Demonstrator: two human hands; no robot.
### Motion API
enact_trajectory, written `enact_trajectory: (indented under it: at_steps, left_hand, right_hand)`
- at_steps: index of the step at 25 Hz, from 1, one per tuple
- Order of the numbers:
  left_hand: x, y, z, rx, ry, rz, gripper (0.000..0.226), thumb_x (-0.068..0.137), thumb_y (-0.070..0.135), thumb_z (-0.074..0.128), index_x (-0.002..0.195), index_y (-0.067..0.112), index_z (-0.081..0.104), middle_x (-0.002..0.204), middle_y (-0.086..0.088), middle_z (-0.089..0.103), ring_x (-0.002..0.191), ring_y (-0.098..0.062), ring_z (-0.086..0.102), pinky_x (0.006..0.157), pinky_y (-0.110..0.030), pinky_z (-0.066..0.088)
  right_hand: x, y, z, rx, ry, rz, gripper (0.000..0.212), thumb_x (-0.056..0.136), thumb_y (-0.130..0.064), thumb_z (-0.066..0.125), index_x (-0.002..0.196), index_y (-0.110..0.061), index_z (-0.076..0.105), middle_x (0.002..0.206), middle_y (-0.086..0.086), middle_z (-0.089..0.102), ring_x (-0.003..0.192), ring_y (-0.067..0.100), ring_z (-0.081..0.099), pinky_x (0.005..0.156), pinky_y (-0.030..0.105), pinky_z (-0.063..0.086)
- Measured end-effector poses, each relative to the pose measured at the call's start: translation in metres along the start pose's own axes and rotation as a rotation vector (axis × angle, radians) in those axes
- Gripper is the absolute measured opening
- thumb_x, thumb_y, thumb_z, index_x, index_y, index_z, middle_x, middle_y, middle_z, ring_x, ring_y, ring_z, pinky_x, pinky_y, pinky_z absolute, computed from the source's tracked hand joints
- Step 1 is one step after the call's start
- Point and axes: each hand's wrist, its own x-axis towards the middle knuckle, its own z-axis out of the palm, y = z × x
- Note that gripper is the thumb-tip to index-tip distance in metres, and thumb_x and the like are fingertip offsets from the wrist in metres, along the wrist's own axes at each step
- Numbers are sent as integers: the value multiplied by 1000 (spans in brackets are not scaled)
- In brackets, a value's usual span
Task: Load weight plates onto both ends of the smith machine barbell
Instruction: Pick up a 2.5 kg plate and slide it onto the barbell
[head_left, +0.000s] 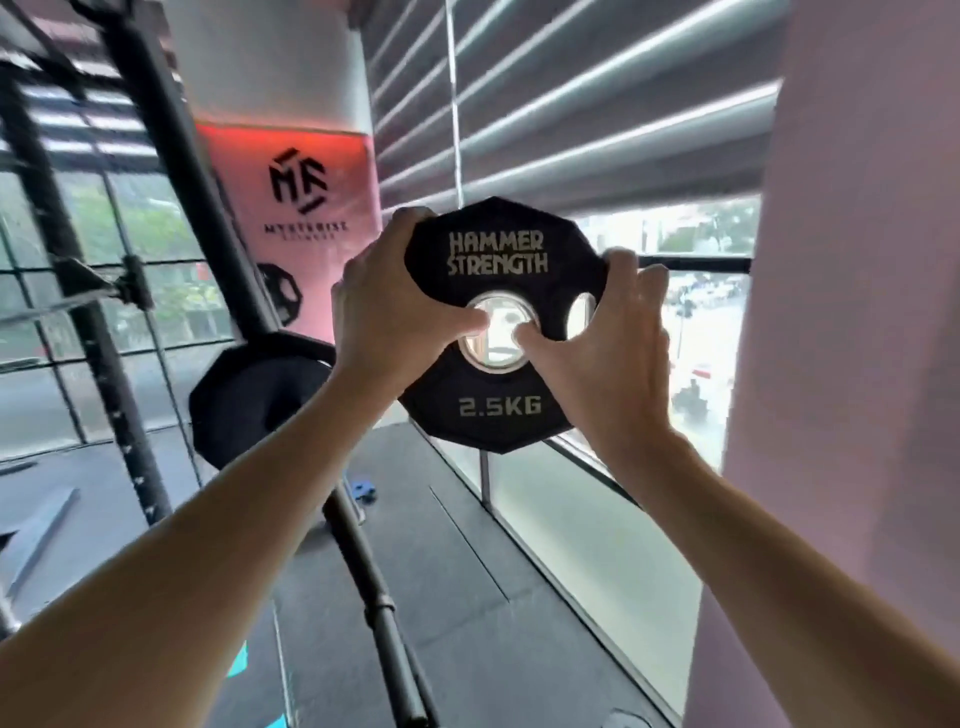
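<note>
Black rubber, the small weight plate (498, 322) marked 2.5KG is held up between both hands, face toward the person. The left hand (387, 312) grips its left rim, the right hand (608, 353) its right rim, both thumbs at the steel centre hole. Below and left of the plate, the barbell (374, 587) carries a larger plate (254, 405); its near sleeve is bare.

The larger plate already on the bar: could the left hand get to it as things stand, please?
Probably not yet: the left hand grips the 2.5 kg plate together with the right hand. The larger plate sits below, with nothing between.
</note>
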Motion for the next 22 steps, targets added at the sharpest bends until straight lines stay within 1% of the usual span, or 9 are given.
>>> enact_trajectory:
  at_steps: [4,6,8,9,11,14,16,19,22]
  left_hand:
    - [2,-12,-106,22,52,15,75,51,34,84,121,30,57,95,20,60,93,-9,59,85,-29,49]
    - [-3,-23,-160,72,73,3,82,48,41,81,126,31,56,98,18,62,95,-13,62,90,-31,50]
    - [-10,-38,-213,124,77,6,87,47,42,81,130,32,54,105,15,66,103,-17,64,97,-39,50]
    - [-12,-46,-236,148,77,5,86,50,39,84,130,32,54,108,13,67,105,-19,64,97,-41,50]
    - [-18,-64,-280,194,82,-32,83,54,33,88,130,32,54,109,11,68,104,-19,64,94,-38,51]
    - [-32,-94,-345,204,105,-101,83,55,30,86,131,36,53,106,14,67,98,-16,65,88,-36,55]
    - [-43,-112,-382,222,120,-132,82,56,27,87,131,35,53,103,15,66,97,-14,64,87,-37,56]
    - [-55,-140,-432,279,122,-179,80,58,26,89,130,36,53,99,19,64,97,-9,63,84,-31,54]
    - [-68,-167,-472,350,112,-231,84,58,29,91,131,38,51,100,21,62,98,-8,61,79,-25,48]
  right_hand:
    - [-20,-103,5,120,43,-50,67,65,-41,77,117,-13,44,108,4,55,91,29,61,75,42,51]
    - [-36,-153,17,177,37,-83,69,65,-41,74,122,-15,46,110,3,56,92,27,61,76,42,51]
    - [-56,-198,32,243,12,-109,73,66,-40,75,132,-22,49,114,1,57,89,20,57,76,33,47]
    - [-65,-217,39,280,1,-114,76,67,-38,76,137,-26,49,114,-1,56,87,14,53,74,23,42]
    - [-83,-253,54,340,-42,-133,82,70,-35,77,145,-34,45,113,-3,52,85,6,46,64,7,33]
    - [-110,-305,78,390,-150,-179,91,72,-38,76,153,-43,34,113,-6,48,72,-1,48,57,1,32]
    - [-126,-335,95,453,-217,-208,93,74,-37,76,155,-45,29,117,-5,48,75,-12,47,59,1,35]
    - [-153,-373,125,522,-345,-214,96,78,-37,77,156,-49,21,124,-3,48,80,-10,50,61,5,35]
    - [-180,-403,152,603,-496,-219,99,81,-39,77,157,-49,15,124,-2,44,91,5,54,68,6,35]
